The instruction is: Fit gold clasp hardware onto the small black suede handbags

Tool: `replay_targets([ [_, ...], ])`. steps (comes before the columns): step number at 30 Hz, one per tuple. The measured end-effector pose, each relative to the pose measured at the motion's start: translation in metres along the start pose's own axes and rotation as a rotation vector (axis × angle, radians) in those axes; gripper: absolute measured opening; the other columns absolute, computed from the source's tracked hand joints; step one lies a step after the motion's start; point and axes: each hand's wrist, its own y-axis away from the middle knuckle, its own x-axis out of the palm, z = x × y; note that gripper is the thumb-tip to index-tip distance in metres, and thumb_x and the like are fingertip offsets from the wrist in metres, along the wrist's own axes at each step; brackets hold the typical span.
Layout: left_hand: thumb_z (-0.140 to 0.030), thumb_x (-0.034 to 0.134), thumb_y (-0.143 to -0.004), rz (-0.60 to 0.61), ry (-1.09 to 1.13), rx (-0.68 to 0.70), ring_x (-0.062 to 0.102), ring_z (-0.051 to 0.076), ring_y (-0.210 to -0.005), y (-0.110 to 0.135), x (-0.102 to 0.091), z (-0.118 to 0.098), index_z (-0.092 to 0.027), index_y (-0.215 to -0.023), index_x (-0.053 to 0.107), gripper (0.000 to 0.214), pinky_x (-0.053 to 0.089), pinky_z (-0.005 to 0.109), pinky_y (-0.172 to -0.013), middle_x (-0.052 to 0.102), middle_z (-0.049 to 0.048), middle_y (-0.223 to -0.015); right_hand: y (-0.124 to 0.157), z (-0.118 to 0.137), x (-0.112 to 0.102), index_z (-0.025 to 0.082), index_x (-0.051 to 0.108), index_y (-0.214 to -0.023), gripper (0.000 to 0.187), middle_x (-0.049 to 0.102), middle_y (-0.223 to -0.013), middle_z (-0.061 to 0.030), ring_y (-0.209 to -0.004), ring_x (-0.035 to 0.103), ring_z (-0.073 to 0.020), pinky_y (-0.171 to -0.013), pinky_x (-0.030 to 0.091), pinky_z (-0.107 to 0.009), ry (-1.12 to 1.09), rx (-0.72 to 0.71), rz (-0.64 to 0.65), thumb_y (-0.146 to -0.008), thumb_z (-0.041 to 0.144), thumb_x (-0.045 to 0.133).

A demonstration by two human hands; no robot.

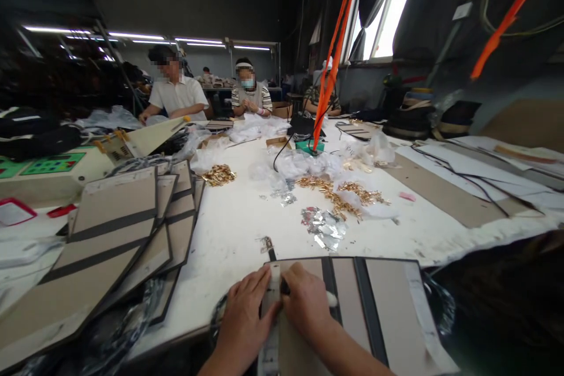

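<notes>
A beige panel with dark stripes (pixel 392 294) lies at the table's front edge, right in front of me. My left hand (pixel 247 314) rests on its left side, fingers stretched out along a pale edge strip (pixel 274 285). Beside it, my right hand (pixel 306 299) is closed over the panel around a small tool, whose whitish rounded end (pixel 331 299) sticks out to the right. The tool's kind is hidden by the fingers. Just beyond the panel's upper left corner lies a short black strap with a metal end (pixel 268 247).
Stacked similar panels (pixel 118 205) stand at left, near a beige machine (pixel 83 167). Gold metal pieces (pixel 326 188) and flat silver pieces (pixel 324 228) lie mid-table among plastic bags (pixel 308 163). An orange strap (pixel 335 53) hangs down. Several people sit across the table.
</notes>
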Motion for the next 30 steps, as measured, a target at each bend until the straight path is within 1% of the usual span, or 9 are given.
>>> replay_targets([
  [5,-0.029,0.065,-0.094,-0.039,0.021,0.045,0.055,0.027,-0.136,-0.002,0.002,0.002,-0.025,-0.147,0.055,0.054,0.045,0.047,-0.111,0.059,0.0058,-0.151,-0.002,0.006,-0.001,0.022,0.069,-0.098,0.023,0.068,-0.102,-0.0058,-0.09,0.068,-0.0231,-0.072,0.042,-0.03,0.042,-0.014,0.056,-0.079,0.012,0.061],
  [9,-0.028,0.064,-0.093,-0.013,0.024,0.052,0.053,0.029,-0.136,-0.002,-0.004,-0.002,-0.027,-0.147,0.054,0.055,0.044,0.048,-0.11,0.057,0.0065,-0.152,-0.005,0.012,-0.007,0.022,0.071,-0.102,0.024,0.07,-0.106,-0.0078,-0.095,0.07,-0.0249,-0.074,0.044,-0.031,0.095,-0.05,0.125,-0.081,0.014,0.063],
  [13,-0.031,0.065,-0.093,0.015,0.051,0.031,0.051,0.029,-0.137,-0.002,-0.009,-0.003,-0.027,-0.146,0.055,0.054,0.044,0.048,-0.11,0.056,0.0069,-0.153,-0.012,0.014,-0.02,0.022,0.074,-0.098,0.018,0.073,-0.107,-0.0069,-0.096,0.071,-0.0245,-0.075,0.044,-0.03,0.133,-0.066,0.168,-0.082,0.02,0.067],
  [15,-0.031,0.069,-0.091,0.002,0.072,-0.009,0.05,0.029,-0.137,-0.002,-0.01,-0.003,-0.028,-0.146,0.056,0.057,0.043,0.048,-0.111,0.054,0.0076,-0.154,-0.02,0.004,-0.032,0.025,0.076,-0.094,0.013,0.076,-0.103,-0.004,-0.095,0.071,-0.0224,-0.075,0.044,-0.029,0.123,-0.033,0.156,-0.085,0.028,0.067],
  [17,-0.029,0.072,-0.087,-0.012,0.093,-0.051,0.05,0.03,-0.137,-0.002,-0.01,-0.002,-0.028,-0.144,0.059,0.059,0.042,0.049,-0.112,0.053,0.0083,-0.155,-0.031,-0.015,-0.048,0.027,0.077,-0.095,0.017,0.078,-0.1,-0.0031,-0.095,0.071,-0.0218,-0.076,0.043,-0.028,0.131,0.037,0.116,-0.091,0.035,0.062],
  [19,-0.028,0.075,-0.084,-0.019,0.119,-0.075,0.05,0.031,-0.136,-0.002,-0.011,-0.003,-0.028,-0.141,0.062,0.059,0.042,0.05,-0.113,0.055,0.0089,-0.151,-0.045,-0.039,-0.064,0.025,0.078,-0.099,0.023,0.078,-0.103,-0.0059,-0.097,0.071,-0.0238,-0.075,0.042,-0.03,0.171,0.128,0.076,-0.094,0.037,0.059],
  [21,-0.027,0.077,-0.081,-0.021,0.149,-0.087,0.051,0.031,-0.134,-0.003,-0.011,-0.003,-0.028,-0.14,0.063,0.06,0.042,0.049,-0.112,0.059,0.0091,-0.146,-0.06,-0.063,-0.074,0.023,0.078,-0.099,0.023,0.078,-0.105,-0.0085,-0.097,0.071,-0.026,-0.073,0.042,-0.031,0.203,0.215,0.069,-0.092,0.038,0.062],
  [25,-0.026,0.081,-0.076,-0.029,0.203,-0.115,0.052,0.031,-0.131,-0.006,-0.011,-0.003,-0.026,-0.138,0.065,0.063,0.043,0.048,-0.111,0.062,0.0098,-0.14,-0.079,-0.091,-0.074,0.025,0.08,-0.098,0.021,0.079,-0.101,-0.0066,-0.096,0.071,-0.0248,-0.069,0.04,-0.028,0.204,0.31,0.11,-0.086,0.037,0.067],
  [30,-0.026,0.083,-0.073,-0.035,0.242,-0.134,0.052,0.031,-0.129,-0.008,-0.012,-0.004,-0.026,-0.136,0.067,0.065,0.043,0.047,-0.111,0.062,0.0092,-0.138,-0.085,-0.095,-0.068,0.025,0.081,-0.093,0.019,0.079,-0.098,-0.0057,-0.093,0.07,-0.0223,-0.069,0.041,-0.026,0.177,0.317,0.127,-0.085,0.033,0.066],
])
